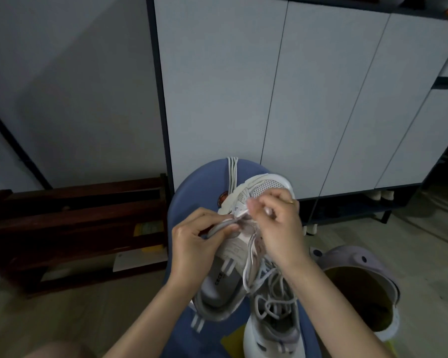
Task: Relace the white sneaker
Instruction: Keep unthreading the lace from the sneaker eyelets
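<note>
White sneaker (pixel 233 251) on blue stool (pixel 192 187), toe pointing away, heel toward camera. Left hand (pixel 192 244) gripping tongue/upper edge, fingers (pixel 217 223) curled, thumb pressing grey tongue rim. Right hand (pixel 277 226) over forefoot, fingers (pixel 259 202) pinched on lace (pixel 248 262) end near front eyelets; exact eyelet hidden by hand. Loose lace trailing down along shoe's right side toward 2nd sneaker (pixel 272 321), which sits just beside, nearer camera, laced w/ slack loops.

Progress, as judged: early-to-mid. Threading apparently at lower eyelets nr toe; upper eyelets by collar look unlaced, lots of free lace left. Can't tell how many rows done, hands cover them. Left to do: pull thru, cross up remaining pairs, even out ends, tighten.

Also ard: lilac clog (pixel 360 285) on floor at right, dark wood rack (pixel 75 228) at left, grey cabinet (pixel 295 99) behind.
</note>
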